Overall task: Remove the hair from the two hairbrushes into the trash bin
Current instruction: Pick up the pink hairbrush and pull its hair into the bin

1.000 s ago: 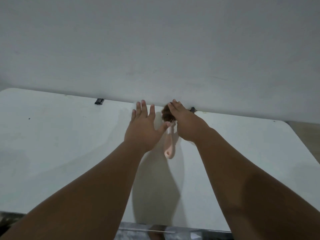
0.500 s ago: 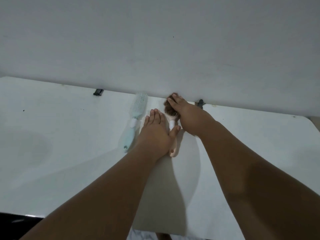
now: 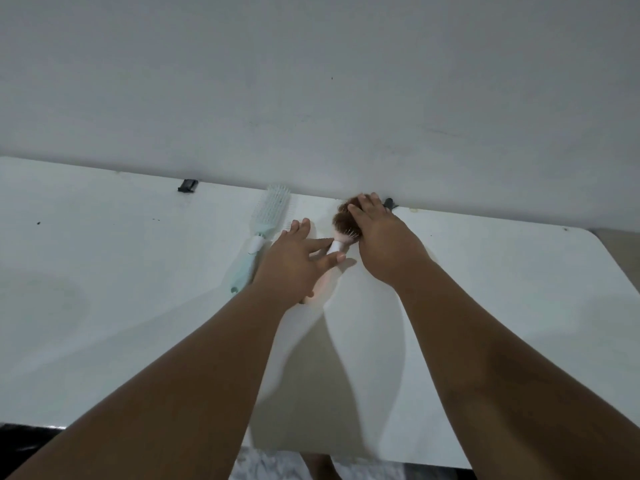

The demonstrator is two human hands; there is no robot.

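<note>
On the hair [image 3: 343,223], right fingers [image 3: 367,206] bent.

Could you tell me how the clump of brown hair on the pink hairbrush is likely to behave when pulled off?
The clump of brown hair looks fluffy, so probably very light and floppy. It is tangled in bristles of the pink plastic hairbrush, so it may snag and drag the brush along.

Both arms are bare. The left forearm [image 3: 180,393] and the right forearm [image 3: 485,358] show uncovered skin right to the frame's edge, smooth and slender, with soft shadow along their undersides. The left hand [image 3: 294,261] and right hand [image 3: 384,237] are likewise uncovered. The fingers [image 3: 300,233] are short-nailed, and the left thumb's nail is trimmed close.
</note>
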